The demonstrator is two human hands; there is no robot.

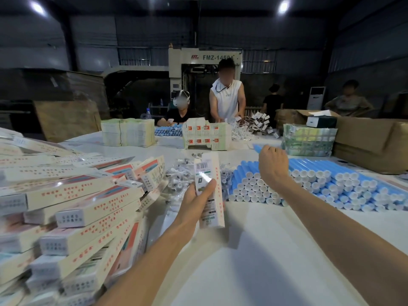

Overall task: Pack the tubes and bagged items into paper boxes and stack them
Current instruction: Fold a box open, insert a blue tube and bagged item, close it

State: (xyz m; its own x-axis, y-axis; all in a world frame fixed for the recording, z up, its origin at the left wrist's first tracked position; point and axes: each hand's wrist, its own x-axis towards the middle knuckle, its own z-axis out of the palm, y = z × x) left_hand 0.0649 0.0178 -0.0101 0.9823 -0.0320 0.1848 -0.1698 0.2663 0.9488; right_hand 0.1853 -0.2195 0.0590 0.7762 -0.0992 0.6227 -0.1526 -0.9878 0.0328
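So the person at the bench [254, 250] has exactly one thing in each hand. The left hand [194, 202] has its grip clamped on one paper box [212, 213], thumb across the front, box standing nearly upright with the barcode end up. The right hand [273, 166] has its grip curled around one blue tube [256, 148], and only the tip pokes out to the left. That hand hangs over the left end of the tube stack [320, 184], which lies in rows with white caps facing us, way too many to count. Same goes for the heap of boxes [77, 206] on the left, sloppy and leaning, with its right edge just beside the held box. One loose mound of bagged items [181, 173] sits between the heap and the tubes, right behind the box. Across the far side I count three bundles of flat cartons [128, 133] and a big cardboard box [371, 142] on the right. Four other people [227, 100] are back there. The open room is the bare white stretch in front, between and under both forearms; I can't see the bench's near edge.
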